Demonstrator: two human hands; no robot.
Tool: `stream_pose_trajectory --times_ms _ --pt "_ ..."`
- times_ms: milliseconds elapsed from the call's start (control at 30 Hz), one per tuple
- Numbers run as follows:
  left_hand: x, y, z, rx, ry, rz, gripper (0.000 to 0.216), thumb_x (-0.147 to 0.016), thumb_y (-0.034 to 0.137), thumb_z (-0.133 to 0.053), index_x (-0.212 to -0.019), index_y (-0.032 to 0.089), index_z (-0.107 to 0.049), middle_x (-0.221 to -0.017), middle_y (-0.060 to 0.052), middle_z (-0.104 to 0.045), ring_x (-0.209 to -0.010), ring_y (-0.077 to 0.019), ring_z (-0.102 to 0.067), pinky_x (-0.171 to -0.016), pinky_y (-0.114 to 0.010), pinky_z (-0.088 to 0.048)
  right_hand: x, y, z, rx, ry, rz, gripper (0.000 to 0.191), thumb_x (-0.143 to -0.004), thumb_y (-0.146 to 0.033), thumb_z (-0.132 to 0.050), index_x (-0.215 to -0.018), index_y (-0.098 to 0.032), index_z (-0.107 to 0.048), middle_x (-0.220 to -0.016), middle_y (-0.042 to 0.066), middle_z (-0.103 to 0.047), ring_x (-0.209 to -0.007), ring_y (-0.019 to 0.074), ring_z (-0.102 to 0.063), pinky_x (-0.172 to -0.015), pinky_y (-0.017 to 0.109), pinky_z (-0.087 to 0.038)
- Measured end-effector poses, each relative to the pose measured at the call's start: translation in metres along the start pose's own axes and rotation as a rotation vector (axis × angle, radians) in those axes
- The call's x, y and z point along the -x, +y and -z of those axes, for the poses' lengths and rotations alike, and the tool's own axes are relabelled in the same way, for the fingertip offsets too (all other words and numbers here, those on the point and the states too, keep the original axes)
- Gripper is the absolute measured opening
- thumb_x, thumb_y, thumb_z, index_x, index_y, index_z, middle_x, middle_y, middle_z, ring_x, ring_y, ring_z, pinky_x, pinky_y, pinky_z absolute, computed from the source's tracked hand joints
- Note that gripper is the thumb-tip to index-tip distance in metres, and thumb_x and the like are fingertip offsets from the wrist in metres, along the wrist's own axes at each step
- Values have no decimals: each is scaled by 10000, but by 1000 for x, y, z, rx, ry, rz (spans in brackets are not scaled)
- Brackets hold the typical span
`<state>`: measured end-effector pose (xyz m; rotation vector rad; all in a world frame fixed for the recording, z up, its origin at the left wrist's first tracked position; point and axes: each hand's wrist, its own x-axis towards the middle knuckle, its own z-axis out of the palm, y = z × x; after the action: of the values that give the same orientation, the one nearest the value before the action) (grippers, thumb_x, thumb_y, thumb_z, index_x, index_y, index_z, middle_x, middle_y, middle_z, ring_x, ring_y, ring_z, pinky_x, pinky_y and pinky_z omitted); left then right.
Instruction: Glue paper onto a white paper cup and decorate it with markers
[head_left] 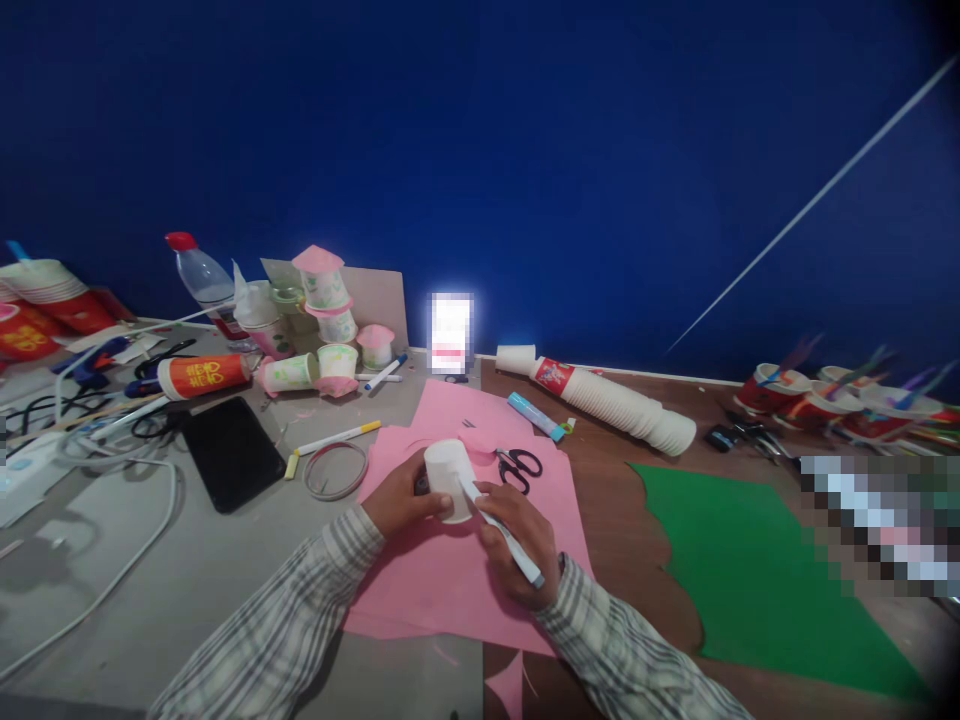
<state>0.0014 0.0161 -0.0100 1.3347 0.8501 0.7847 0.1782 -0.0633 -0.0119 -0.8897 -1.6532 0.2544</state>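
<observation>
1. Left hand (409, 495): grasping a white paper cup (448, 478), thumb on its near side, other fingers partly hidden behind it.
2. Right hand (521, 540): gripping a white marker (504, 535) like a pen, upper end against the cup's side; can't tell whether it's actually touching.
3. Cup sits between both hands, slightly tilted, over pink paper (420, 590); can't tell if it rests on the paper or is lifted.
4. Scissors (517, 470) with black handles lie on the pink paper, just beyond the right hand. Light-blue tube (535, 416) behind them, near the paper's upper right edge.
5. Stack of paper cups (615, 403) lies on its side, back right. Green sheet (757, 580) with one wavy edge lies right of the right arm.
6. Left side of the counter (247, 560): black phone (234, 453), yellow-capped marker (337, 438), thin ring (330, 496) near the left hand.
7. Back left: patterned cups (326, 290) piled upright under a pink cone, a red cup (204, 377) on its side, red-capped bottle (202, 280).
8. Blue wall (480, 150) behind everything.
</observation>
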Motion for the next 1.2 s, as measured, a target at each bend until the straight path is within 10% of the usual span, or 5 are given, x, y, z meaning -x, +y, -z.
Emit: stream_pose_trajectory --times_ms 233,467,1200 --pt "0 1 0 -7 14 -20 668 -461 386 -772 -1048 174 -533 -882 -42 -626 -817 -237 -536 -724 -372 -423 -3 -3 3 -55 60 -140 266 -754 -133 -523 -995 -192 -618 -815 67 -690 -603 204 -627 -540 334 -542" --pt "0 0 0 -10 -19 -2 674 -478 363 -765 -1065 159 -505 -840 -28 -607 -739 -197 -534 -660 -326 -434 -3 -7 3 -59 -26 25 333 -733 -101 -546 -1050 -191 -593 -889 91 -684 -910 292 -646 -754 447 -554" --pt "0 -2 2 -62 -17 -19 649 -487 332 -761 -1062 173 -506 -885 -36 -619 -817 -232 -539 -728 -355 -419 -3 -4 2 -38 38 -116 276 -763 -139 -524 -1016 -206 -608 -879 77 -682 -684 227 -640 -597 373 -549"
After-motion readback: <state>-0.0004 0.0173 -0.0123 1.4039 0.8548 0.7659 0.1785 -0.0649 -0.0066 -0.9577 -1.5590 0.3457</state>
